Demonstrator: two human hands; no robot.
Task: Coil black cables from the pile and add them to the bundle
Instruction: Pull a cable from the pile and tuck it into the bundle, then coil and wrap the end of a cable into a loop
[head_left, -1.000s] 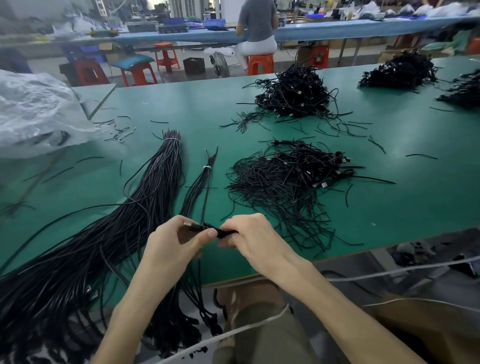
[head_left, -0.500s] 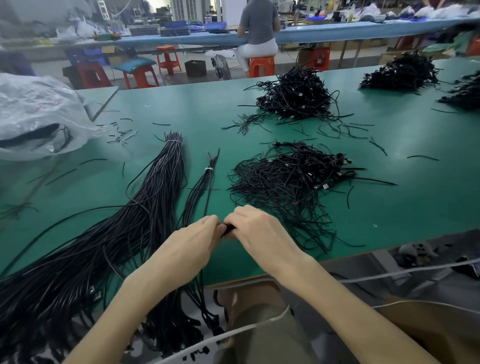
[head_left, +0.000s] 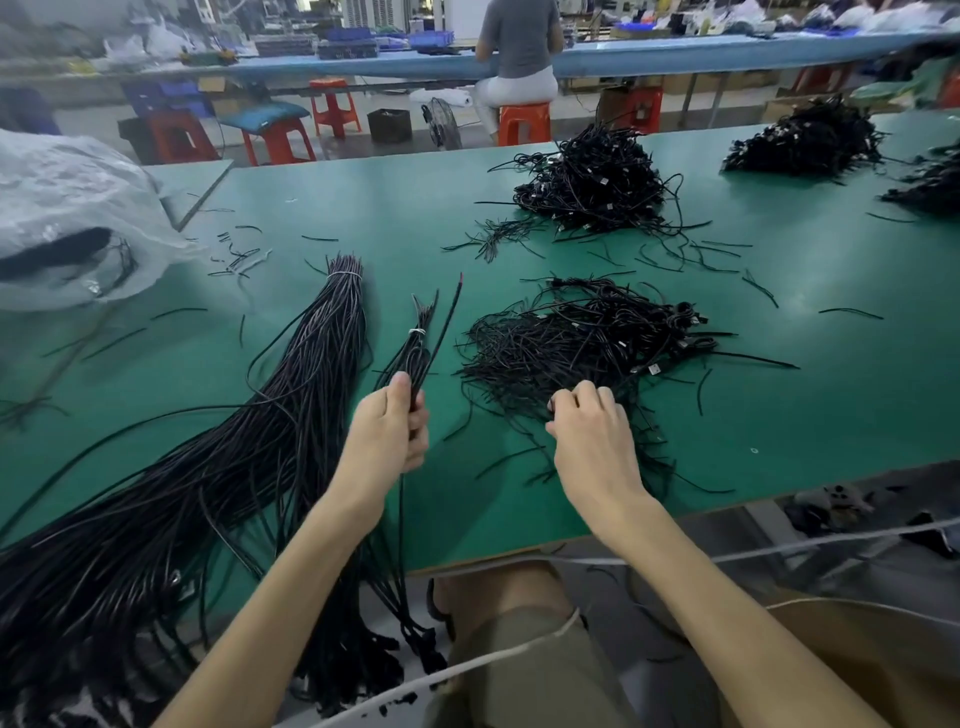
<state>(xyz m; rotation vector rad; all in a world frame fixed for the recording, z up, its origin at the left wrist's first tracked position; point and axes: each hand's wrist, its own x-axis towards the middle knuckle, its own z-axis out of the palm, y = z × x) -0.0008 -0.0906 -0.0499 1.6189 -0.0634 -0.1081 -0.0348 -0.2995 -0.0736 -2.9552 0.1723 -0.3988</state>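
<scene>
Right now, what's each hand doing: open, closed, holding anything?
Left hand: grips the small tied bundle.
Right hand: curled into the cable pile; grip cannot be told.

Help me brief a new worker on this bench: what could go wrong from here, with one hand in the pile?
1. The pile is a dense tangle. The right hand curls its fingers into it, so pulling one cable may drag its neighbours along, perhaps over the near edge of the table.
2. The left hand grips the small bundle at one spot only, and the bundle's tail hangs off the table. A slack grip could let cables slide out.
</scene>
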